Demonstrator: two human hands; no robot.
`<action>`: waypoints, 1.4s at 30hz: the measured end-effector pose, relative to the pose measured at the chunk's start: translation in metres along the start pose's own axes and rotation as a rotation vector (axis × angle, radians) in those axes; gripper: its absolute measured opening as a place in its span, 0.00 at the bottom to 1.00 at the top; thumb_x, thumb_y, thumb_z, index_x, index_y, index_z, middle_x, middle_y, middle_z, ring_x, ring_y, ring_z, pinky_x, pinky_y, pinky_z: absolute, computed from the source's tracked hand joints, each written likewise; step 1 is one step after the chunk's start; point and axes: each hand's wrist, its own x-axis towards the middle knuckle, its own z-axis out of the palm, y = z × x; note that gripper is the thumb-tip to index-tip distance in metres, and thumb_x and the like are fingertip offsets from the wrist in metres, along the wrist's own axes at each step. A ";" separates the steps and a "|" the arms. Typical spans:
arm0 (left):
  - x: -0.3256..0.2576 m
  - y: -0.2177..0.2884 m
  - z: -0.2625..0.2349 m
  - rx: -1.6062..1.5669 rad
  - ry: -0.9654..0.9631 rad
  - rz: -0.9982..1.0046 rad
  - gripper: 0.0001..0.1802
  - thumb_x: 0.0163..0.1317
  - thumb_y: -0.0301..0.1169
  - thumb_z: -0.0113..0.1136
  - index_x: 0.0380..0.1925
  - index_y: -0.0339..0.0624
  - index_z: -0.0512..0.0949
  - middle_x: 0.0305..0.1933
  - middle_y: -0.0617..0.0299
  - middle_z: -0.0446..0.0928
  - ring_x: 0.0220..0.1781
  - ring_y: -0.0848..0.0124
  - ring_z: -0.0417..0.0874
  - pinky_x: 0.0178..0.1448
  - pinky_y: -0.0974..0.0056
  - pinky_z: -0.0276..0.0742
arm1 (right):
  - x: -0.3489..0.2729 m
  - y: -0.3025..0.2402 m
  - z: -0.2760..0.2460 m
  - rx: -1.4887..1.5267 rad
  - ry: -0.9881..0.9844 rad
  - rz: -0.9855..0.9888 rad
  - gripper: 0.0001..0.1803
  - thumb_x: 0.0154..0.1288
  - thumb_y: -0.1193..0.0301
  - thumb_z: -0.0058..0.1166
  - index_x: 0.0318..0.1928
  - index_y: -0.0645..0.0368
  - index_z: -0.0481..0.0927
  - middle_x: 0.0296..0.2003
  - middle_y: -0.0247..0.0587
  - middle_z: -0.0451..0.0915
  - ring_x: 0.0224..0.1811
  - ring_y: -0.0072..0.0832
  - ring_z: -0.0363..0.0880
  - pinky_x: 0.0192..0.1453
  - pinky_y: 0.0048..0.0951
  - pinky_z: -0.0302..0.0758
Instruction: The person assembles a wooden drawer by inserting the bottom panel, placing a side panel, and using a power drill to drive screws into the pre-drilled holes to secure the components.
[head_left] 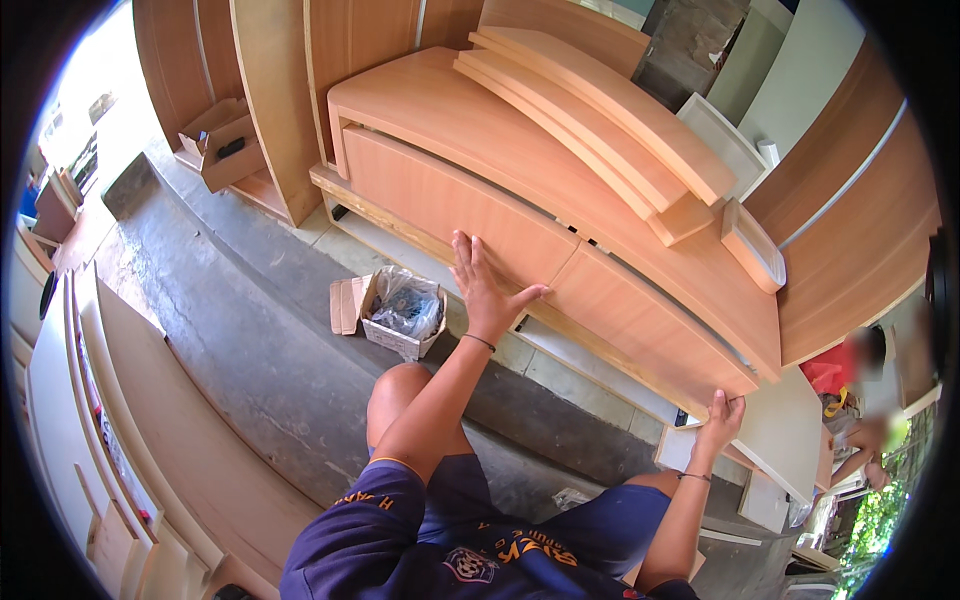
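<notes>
A long wood-toned cabinet (440, 110) stands in front of me, with two drawer fronts side by side along its near face. My left hand (488, 290) is open, fingers spread and thumb out, against the lower part of the left drawer front (430, 190) near the seam between the two. Farther right, my right hand (718, 425) grips the lower outer corner of the right drawer front (650, 310); part of its grip is hidden. A dark gap shows between the fronts and the cabinet top.
Curved wooden boards (610, 110) are stacked on the cabinet top. A small box (400, 335) with a plastic bag inside sits on the floor. Tall panels (270, 110) rise behind, and more boards (170, 400) lean at left. At far right, another person (865, 430) is partly visible.
</notes>
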 end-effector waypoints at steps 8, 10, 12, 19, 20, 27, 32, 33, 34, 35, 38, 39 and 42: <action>0.004 -0.004 -0.003 -0.044 0.012 -0.022 0.69 0.29 0.56 0.74 0.66 0.37 0.42 0.71 0.43 0.35 0.74 0.51 0.33 0.69 0.40 0.35 | 0.002 0.007 0.008 -0.027 -0.002 -0.002 0.23 0.59 0.69 0.58 0.50 0.65 0.67 0.44 0.41 0.74 0.46 0.25 0.71 0.46 0.26 0.69; 0.006 -0.008 -0.002 -0.070 0.010 -0.028 0.70 0.28 0.58 0.72 0.66 0.38 0.42 0.72 0.44 0.33 0.74 0.52 0.31 0.68 0.38 0.32 | 0.006 0.010 0.008 -0.110 -0.033 -0.050 0.24 0.57 0.70 0.60 0.49 0.67 0.66 0.43 0.43 0.73 0.45 0.27 0.71 0.48 0.27 0.69; 0.002 -0.010 0.002 -0.100 -0.011 -0.053 0.70 0.28 0.59 0.71 0.66 0.39 0.41 0.72 0.45 0.32 0.74 0.53 0.30 0.68 0.36 0.31 | 0.008 0.016 0.001 -0.242 -0.045 -0.055 0.26 0.55 0.71 0.62 0.49 0.68 0.63 0.41 0.47 0.72 0.44 0.29 0.71 0.50 0.29 0.68; -0.003 -0.013 0.005 -0.220 -0.051 -0.072 0.68 0.30 0.58 0.71 0.66 0.38 0.43 0.72 0.45 0.32 0.74 0.52 0.29 0.67 0.34 0.30 | 0.000 0.039 0.009 -0.534 0.079 -0.217 0.44 0.50 0.68 0.66 0.60 0.71 0.52 0.47 0.63 0.71 0.47 0.46 0.73 0.52 0.38 0.71; -0.003 -0.016 0.004 -0.232 -0.048 -0.064 0.67 0.31 0.58 0.70 0.66 0.38 0.43 0.72 0.46 0.32 0.74 0.52 0.29 0.66 0.33 0.29 | -0.001 0.035 0.010 -0.514 0.037 -0.173 0.45 0.49 0.68 0.67 0.60 0.72 0.51 0.48 0.64 0.69 0.48 0.48 0.73 0.52 0.38 0.71; -0.003 -0.023 0.006 -0.364 -0.014 -0.068 0.65 0.32 0.56 0.70 0.67 0.42 0.43 0.73 0.49 0.34 0.74 0.53 0.29 0.65 0.31 0.26 | -0.026 -0.004 0.041 -0.544 0.004 -0.146 0.45 0.50 0.69 0.66 0.61 0.74 0.50 0.52 0.64 0.67 0.49 0.48 0.73 0.57 0.38 0.71; -0.002 -0.016 0.011 -0.431 -0.042 -0.097 0.63 0.34 0.56 0.69 0.66 0.43 0.45 0.73 0.50 0.34 0.74 0.53 0.29 0.64 0.30 0.25 | -0.003 0.010 0.016 -0.796 0.014 -0.250 0.46 0.49 0.70 0.67 0.60 0.72 0.50 0.54 0.61 0.64 0.55 0.46 0.68 0.60 0.39 0.67; -0.002 -0.019 0.011 -0.423 -0.057 -0.105 0.62 0.34 0.56 0.69 0.66 0.43 0.46 0.73 0.50 0.34 0.74 0.53 0.29 0.64 0.30 0.25 | -0.015 0.003 0.030 -0.678 -0.012 -0.188 0.48 0.49 0.68 0.67 0.62 0.72 0.48 0.54 0.61 0.64 0.56 0.47 0.67 0.61 0.40 0.65; -0.001 -0.020 0.011 -0.426 -0.052 -0.106 0.62 0.34 0.56 0.69 0.66 0.44 0.46 0.73 0.50 0.34 0.74 0.53 0.29 0.64 0.30 0.25 | -0.021 -0.001 0.039 -0.562 -0.037 -0.127 0.51 0.48 0.67 0.68 0.63 0.72 0.46 0.55 0.62 0.63 0.57 0.47 0.65 0.62 0.40 0.62; -0.001 -0.019 0.011 -0.432 -0.048 -0.111 0.62 0.34 0.56 0.69 0.66 0.44 0.46 0.73 0.50 0.34 0.74 0.53 0.29 0.64 0.30 0.25 | -0.016 -0.001 0.036 -0.650 -0.029 -0.140 0.51 0.48 0.67 0.67 0.63 0.72 0.46 0.56 0.62 0.62 0.57 0.47 0.65 0.63 0.40 0.62; 0.000 -0.021 0.011 -0.429 -0.023 -0.103 0.61 0.34 0.56 0.69 0.66 0.45 0.47 0.73 0.51 0.35 0.74 0.54 0.29 0.65 0.30 0.25 | -0.013 -0.001 0.034 -0.766 -0.028 -0.097 0.50 0.49 0.69 0.67 0.63 0.72 0.46 0.57 0.62 0.61 0.58 0.48 0.65 0.63 0.40 0.62; -0.001 -0.023 0.011 -0.425 -0.013 -0.096 0.62 0.34 0.56 0.69 0.66 0.45 0.46 0.73 0.51 0.35 0.74 0.54 0.29 0.65 0.30 0.25 | -0.028 -0.018 0.051 -0.707 -0.034 -0.041 0.49 0.50 0.69 0.66 0.63 0.72 0.46 0.57 0.62 0.60 0.58 0.47 0.65 0.63 0.40 0.63; -0.001 -0.020 0.011 -0.446 0.013 -0.088 0.62 0.34 0.56 0.69 0.66 0.46 0.46 0.73 0.51 0.35 0.74 0.54 0.29 0.65 0.30 0.25 | -0.040 -0.032 0.061 -0.617 -0.036 -0.012 0.47 0.51 0.72 0.64 0.63 0.71 0.46 0.58 0.63 0.59 0.59 0.48 0.64 0.63 0.40 0.64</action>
